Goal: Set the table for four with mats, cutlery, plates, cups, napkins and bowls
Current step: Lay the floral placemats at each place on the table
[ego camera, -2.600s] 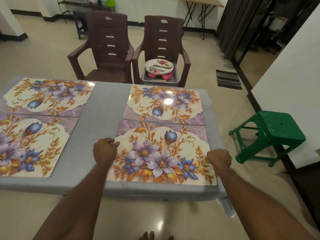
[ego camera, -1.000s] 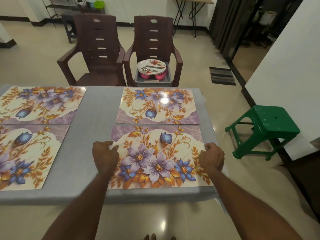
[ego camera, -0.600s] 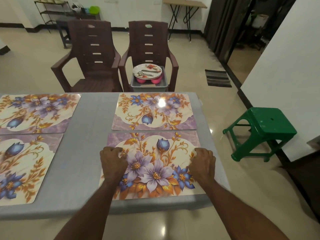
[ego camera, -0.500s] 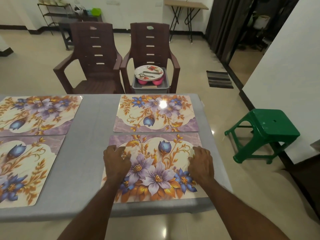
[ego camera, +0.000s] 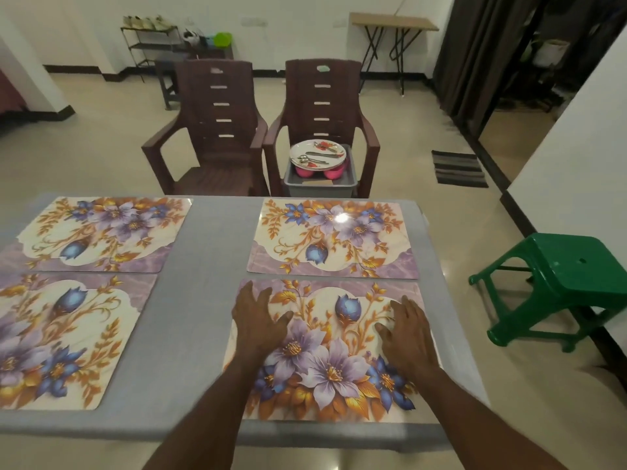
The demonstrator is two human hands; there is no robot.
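Note:
Several floral mats lie on the grey table (ego camera: 200,300). The near right mat (ego camera: 330,351) is under both my hands. My left hand (ego camera: 256,322) lies flat on its left part with fingers spread. My right hand (ego camera: 409,330) lies flat on its right part, fingers straight. Behind it is the far right mat (ego camera: 334,240). On the left lie the far left mat (ego camera: 98,232) and the near left mat (ego camera: 61,340). A grey tub (ego camera: 320,179) on the right brown chair (ego camera: 322,103) holds plates (ego camera: 317,154) with cutlery on top and pink bowls (ego camera: 334,173).
An empty brown chair (ego camera: 212,130) stands behind the table, left of the one with the tub. A green plastic stool (ego camera: 570,276) is off the table's right end. A folding table (ego camera: 393,23) and a shelf rack (ego camera: 149,39) stand by the far wall.
Both hands went from gripping the near right mat's side edges with curled fingers to lying flat on top of it. The mat has been nudged slightly into line.

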